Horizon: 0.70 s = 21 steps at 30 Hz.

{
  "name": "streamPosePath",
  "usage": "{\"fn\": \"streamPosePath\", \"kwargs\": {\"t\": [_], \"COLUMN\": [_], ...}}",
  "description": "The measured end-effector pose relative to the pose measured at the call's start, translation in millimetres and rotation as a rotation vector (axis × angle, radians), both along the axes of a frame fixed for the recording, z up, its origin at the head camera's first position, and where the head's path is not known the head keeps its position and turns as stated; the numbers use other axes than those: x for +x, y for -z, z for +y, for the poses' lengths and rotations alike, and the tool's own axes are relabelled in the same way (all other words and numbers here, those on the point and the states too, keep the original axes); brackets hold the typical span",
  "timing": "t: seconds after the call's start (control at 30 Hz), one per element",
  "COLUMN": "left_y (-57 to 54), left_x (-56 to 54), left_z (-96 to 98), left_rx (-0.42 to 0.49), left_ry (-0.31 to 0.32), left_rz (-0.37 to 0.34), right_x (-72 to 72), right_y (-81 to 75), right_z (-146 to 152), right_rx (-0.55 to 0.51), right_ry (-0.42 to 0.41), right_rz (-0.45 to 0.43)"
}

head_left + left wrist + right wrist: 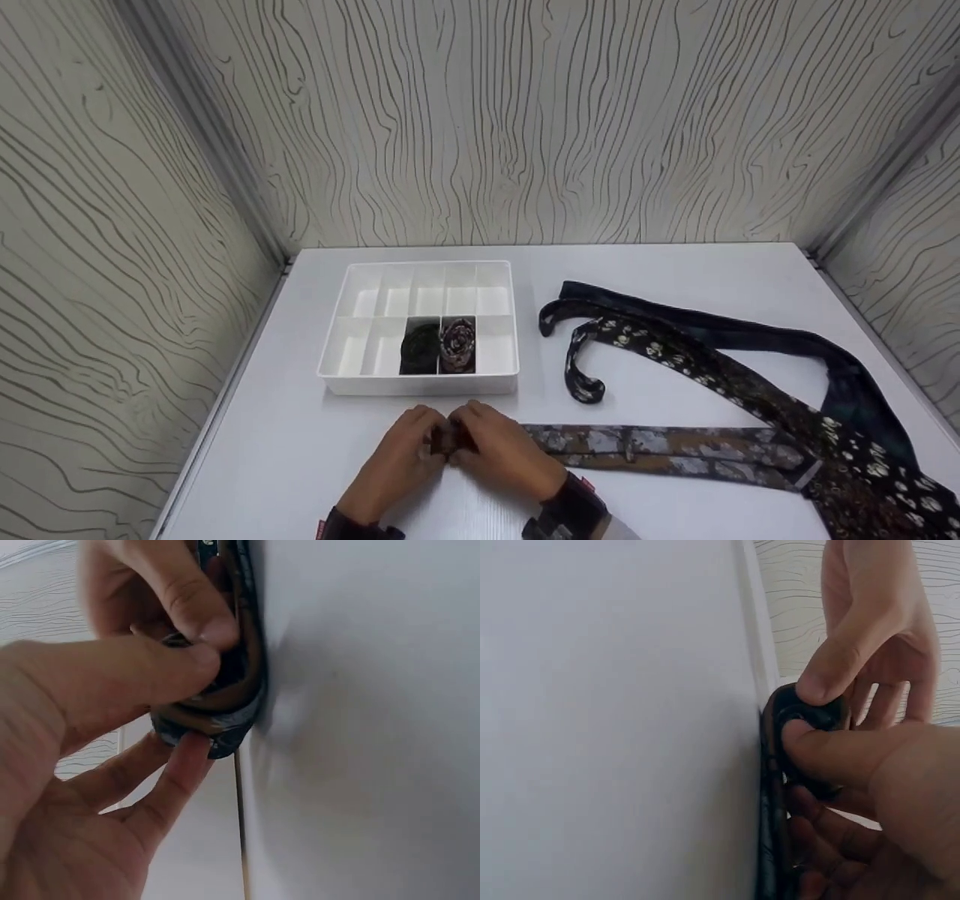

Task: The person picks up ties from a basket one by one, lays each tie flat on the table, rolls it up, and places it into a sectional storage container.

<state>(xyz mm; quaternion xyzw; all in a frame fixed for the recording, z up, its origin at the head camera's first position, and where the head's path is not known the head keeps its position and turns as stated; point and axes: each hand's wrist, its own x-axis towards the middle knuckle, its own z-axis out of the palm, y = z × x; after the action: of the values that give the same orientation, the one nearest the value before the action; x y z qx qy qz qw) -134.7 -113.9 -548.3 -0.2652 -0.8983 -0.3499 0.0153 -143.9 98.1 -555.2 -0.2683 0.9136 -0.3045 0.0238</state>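
A brown necktie with a grey floral pattern point(675, 448) lies lengthwise across the front of the table, its left end wound into a small roll. My left hand point(401, 457) pinches that roll between thumb and fingers from the left. From the other side my right hand point(502, 454) grips the same roll. In the left wrist view the rolled end point(232, 720) stands on its edge at the tabletop, with both thumbs at its coils. The right wrist view shows the roll point(778, 701) with a thumb pressed into its dark centre. Fingers cover much of it.
Behind the hands sits a white divided box point(420, 386); a dark green rolled tie point(420, 349) and a burgundy patterned rolled tie point(458, 345) fill two front compartments. At right lie a black floral tie point(697, 367) and a navy tie point(757, 334), overlapping.
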Motion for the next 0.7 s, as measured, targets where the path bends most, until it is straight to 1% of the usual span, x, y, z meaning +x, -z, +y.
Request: {"fn": "streamPosePath", "kwargs": {"t": [0.13, 0.23, 0.3, 0.37, 0.4, 0.43, 0.53, 0.6, 0.63, 0.7], "left_y": [0.9, 2.3, 4.7, 6.7, 7.2, 6.9, 4.9, 3.0, 2.4, 2.3], "left_x": [0.5, 1.3, 1.1, 0.2, -0.5, -0.9, -1.9, -1.4, -0.8, -0.2], "left_z": [2.2, 3.9, 5.4, 7.3, 8.4, 9.5, 10.7, 10.8, 10.7, 10.8], "left_rx": [-0.047, -0.066, -0.080, -0.085, -0.082, -0.078, -0.044, -0.026, -0.027, -0.047], "left_ry": [0.021, 0.040, 0.053, 0.069, 0.071, 0.074, 0.091, 0.098, 0.103, 0.114], "left_rz": [0.058, 0.087, 0.120, 0.140, 0.137, 0.120, 0.023, -0.013, -0.013, 0.032], "right_x": [0.7, 1.2, 1.7, 2.6, 3.4, 4.3, 7.2, 9.3, 10.3, 12.3], "right_y": [-7.1, -9.4, -9.7, -10.4, -10.8, -11.2, -11.9, -13.2, -13.8, -14.6], "right_z": [6, 11, 13, 15, 15, 16, 18, 20, 20, 21], "right_rx": [0.046, 0.095, 0.121, 0.122, 0.123, 0.123, 0.121, 0.127, 0.128, 0.133], "right_ry": [-0.003, 0.018, 0.025, 0.023, 0.022, 0.025, 0.036, 0.049, 0.051, 0.039], "right_rz": [0.062, 0.095, 0.098, 0.090, 0.093, 0.092, 0.083, 0.062, 0.049, 0.050]}}
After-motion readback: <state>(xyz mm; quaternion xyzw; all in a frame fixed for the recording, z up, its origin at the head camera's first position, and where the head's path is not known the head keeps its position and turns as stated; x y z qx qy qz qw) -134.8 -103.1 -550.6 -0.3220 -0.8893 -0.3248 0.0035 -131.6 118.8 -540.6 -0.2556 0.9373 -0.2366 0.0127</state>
